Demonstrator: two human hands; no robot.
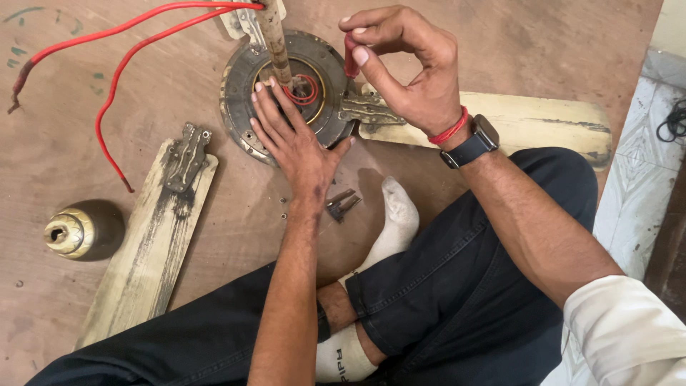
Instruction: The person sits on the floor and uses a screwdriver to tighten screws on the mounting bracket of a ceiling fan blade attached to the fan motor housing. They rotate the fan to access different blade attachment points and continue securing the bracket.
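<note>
A dirty round ceiling-fan motor lies on the brown board floor, with a rusty down rod standing up from its centre. My left hand lies flat on the motor housing, fingers spread beside the rod. My right hand pinches the red handle of a screwdriver upright over the bracket of the cream fan blade that is fixed to the motor's right side.
A detached cream blade with its metal bracket lies at left. A brass-coloured canopy cup sits beside it. Red wires loop from the rod across the floor. Small pliers and loose screws lie near my socked foot.
</note>
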